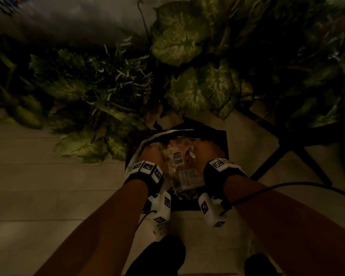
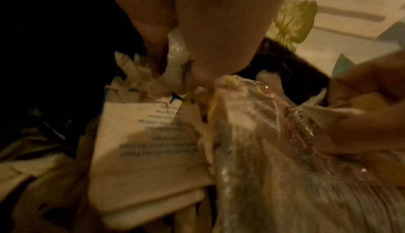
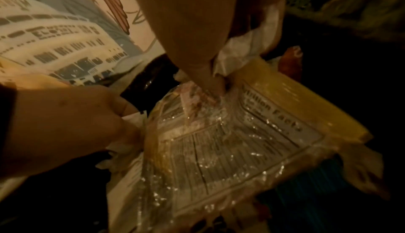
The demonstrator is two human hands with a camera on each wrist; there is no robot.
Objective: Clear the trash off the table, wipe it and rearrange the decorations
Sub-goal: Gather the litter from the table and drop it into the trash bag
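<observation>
While both hands, the left hand point(image 1: 150, 154) and right hand point(image 1: 203, 152), grip clamped on a clear plastic wrapper point(image 1: 177, 162) inside the black bin point(image 1: 217, 140) on the floor, loose scraps may spill; overstuffing could tear the liner point(image 1: 141, 142).

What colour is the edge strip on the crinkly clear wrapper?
Yellow: the strip edges the clear plastic wrapper, clearest in the right wrist view.

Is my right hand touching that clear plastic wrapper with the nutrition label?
Touching. In the right wrist view the right hand has its fingertips pushed into the crinkled clear wrapper, with no gap between them.
</observation>
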